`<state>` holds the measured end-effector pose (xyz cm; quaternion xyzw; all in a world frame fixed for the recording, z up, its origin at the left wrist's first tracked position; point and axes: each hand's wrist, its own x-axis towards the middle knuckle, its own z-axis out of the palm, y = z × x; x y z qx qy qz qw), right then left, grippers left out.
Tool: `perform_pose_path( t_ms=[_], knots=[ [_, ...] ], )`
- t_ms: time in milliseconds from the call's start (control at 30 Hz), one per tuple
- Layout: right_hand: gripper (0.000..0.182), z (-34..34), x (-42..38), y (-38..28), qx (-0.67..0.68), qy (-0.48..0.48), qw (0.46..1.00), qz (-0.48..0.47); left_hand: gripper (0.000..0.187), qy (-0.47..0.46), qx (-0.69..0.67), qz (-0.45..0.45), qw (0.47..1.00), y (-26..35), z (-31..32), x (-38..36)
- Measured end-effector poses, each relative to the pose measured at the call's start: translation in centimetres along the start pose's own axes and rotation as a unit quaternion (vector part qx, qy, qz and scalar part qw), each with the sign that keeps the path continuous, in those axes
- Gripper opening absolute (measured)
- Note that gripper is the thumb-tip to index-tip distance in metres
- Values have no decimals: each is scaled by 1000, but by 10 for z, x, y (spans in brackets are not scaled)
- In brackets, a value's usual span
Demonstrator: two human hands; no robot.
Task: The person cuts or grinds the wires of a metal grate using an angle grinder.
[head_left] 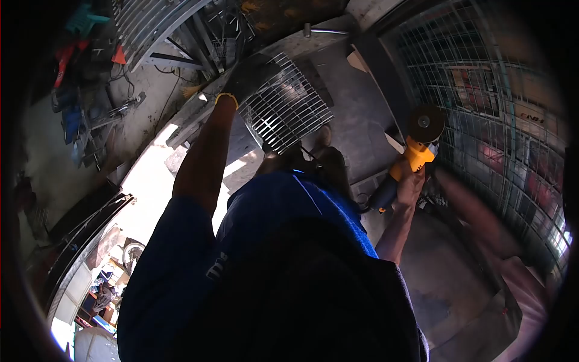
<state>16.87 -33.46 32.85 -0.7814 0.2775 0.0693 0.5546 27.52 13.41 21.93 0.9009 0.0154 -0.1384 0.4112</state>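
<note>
My left hand, in a dark glove with a yellow cuff, grips the upper left edge of a metal grille with close parallel bars, which rests tilted over the concrete floor. My right hand holds a yellow angle grinder by its body, down at my right side. Its dark disc points away from me and is apart from the grille. My blue shirt fills the lower middle of the view, and my feet show just below the grille.
Large wire mesh panels stand along the right. More metal grilles and frames lean at the upper left, beside tools and scrap. The grinder's cable trails on the floor. A bright sunlit patch lies left.
</note>
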Motion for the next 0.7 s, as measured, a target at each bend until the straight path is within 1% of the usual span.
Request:
perform_pose_path(
  t_ms=[33, 67, 100, 167, 200, 233, 300, 333, 367, 400, 433, 467, 500, 567, 600, 633, 700],
  knots=[
    [33, 0, -3, 0, 15, -9, 1000, -6, 48, 1, -22, 4, 1000, 16, -7, -9],
    [31, 0, -4, 0, 30, -19, 999, -14, 45, 1, -95, -43, 995, 30, -12, -21],
    [31, 0, -5, 0, 30, -20, 999, -14, 45, 2, -96, -44, 994, 33, -11, -31],
    [31, 2, -3, -1, 31, -20, 999, 4, 44, 27, -216, -40, 975, 34, -9, -46],
    [31, 5, -4, -6, 31, -25, 999, 1, 41, 40, -170, -56, 983, 30, -6, -53],
    [32, 8, -7, -14, 26, -20, 999, -2, 41, 47, -170, -57, 983, 22, 4, -62],
    [33, 11, -4, -18, 21, -22, 1000, -9, 32, 127, -253, -102, 954, 12, 27, -82],
    [34, 9, -1, -16, 19, -32, 999, -6, 29, 135, -285, -161, 935, 18, 33, -90],
    [35, 8, 2, -15, 16, -42, 999, -4, 29, 141, -287, -164, 933, 24, 44, -99],
    [35, 7, 5, -13, 13, -49, 999, -7, 23, 198, -372, -170, 891, 27, 59, -107],
    [36, 7, 8, -12, 25, -62, 998, 10, 17, 253, -452, -174, 837, 37, 69, -114],
    [36, 8, 11, -11, 36, -75, 996, 27, 13, 289, -485, -140, 813, 45, 78, -119],
    [36, 9, 12, -13, 33, -82, 996, 24, 10, 354, -524, -92, 769, 29, 102, -113],
    [37, 11, 14, -16, 22, -95, 995, 1, 9, 347, -550, -105, 753, -32, 144, -117],
    [37, 11, 17, -17, 19, -103, 995, -3, 9, 370, -536, -107, 751, -29, 150, -118],
    [38, 11, 19, -17, 8, -111, 994, 4, 14, 362, -535, -98, 757, -33, 153, -122],
    [39, 10, 24, -19, -7, -124, 992, 6, 16, 421, -531, -73, 732, -24, 167, -123]
  ],
)
